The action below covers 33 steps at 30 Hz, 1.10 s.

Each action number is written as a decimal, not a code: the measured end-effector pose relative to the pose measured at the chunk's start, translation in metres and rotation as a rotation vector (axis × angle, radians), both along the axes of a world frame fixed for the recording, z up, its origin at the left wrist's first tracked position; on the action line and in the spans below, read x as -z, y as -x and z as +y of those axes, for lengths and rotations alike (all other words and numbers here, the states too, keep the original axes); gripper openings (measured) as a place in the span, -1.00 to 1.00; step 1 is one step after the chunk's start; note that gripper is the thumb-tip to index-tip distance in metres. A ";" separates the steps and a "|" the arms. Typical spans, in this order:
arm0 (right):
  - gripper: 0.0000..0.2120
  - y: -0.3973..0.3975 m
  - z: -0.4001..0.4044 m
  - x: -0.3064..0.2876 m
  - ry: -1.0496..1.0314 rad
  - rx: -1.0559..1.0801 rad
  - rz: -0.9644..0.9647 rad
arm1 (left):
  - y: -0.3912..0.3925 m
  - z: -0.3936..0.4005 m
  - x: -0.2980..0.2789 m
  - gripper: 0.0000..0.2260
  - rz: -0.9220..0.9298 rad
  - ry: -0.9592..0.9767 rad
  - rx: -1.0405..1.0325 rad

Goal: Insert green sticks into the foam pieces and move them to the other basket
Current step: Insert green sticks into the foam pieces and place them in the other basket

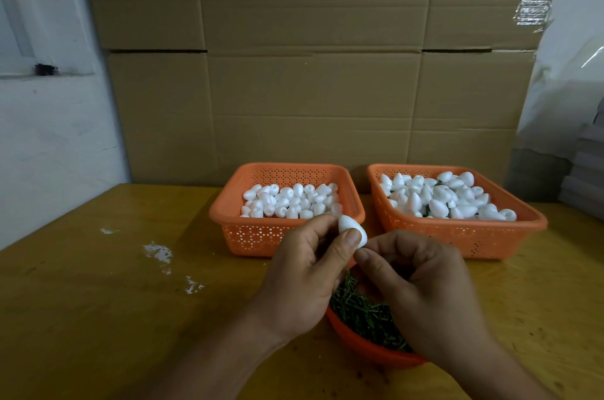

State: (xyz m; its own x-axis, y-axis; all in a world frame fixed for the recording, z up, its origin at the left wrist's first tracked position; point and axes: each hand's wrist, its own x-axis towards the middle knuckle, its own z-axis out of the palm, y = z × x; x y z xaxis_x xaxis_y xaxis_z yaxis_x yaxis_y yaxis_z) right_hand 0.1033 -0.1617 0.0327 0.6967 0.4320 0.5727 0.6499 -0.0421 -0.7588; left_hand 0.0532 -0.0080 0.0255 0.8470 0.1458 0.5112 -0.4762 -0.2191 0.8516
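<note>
My left hand (304, 275) pinches a white egg-shaped foam piece (349, 227) between thumb and fingers, just in front of the left orange basket (261, 236). My right hand (421, 285) has its fingers closed right beside the foam piece's lower tip; whatever it pinches is hidden. Below both hands sits an orange bowl (369, 350) filled with short green sticks (362, 311). The left basket holds several plain foam pieces (291, 200). The right orange basket (464, 236) holds several foam pieces (447, 197) with bits of green showing between them.
The baskets and bowl stand on a yellowish wooden table (114, 301) with white foam crumbs (158, 251) at the left. Stacked cardboard boxes (310, 72) rise right behind the baskets. A white wall is at the left, and plastic-wrapped stacks (585, 177) at the right.
</note>
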 end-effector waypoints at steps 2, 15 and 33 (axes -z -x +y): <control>-0.87 0.001 0.002 0.000 -0.017 -0.029 0.004 | 0.000 0.000 0.000 -0.84 -0.004 -0.008 -0.005; -0.89 -0.004 0.001 0.000 -0.074 -0.103 0.120 | 0.000 -0.002 0.001 -0.84 0.024 0.060 0.028; -0.76 -0.166 -0.049 -0.009 0.295 0.758 0.045 | -0.007 0.001 0.020 -0.83 0.054 -0.141 -0.067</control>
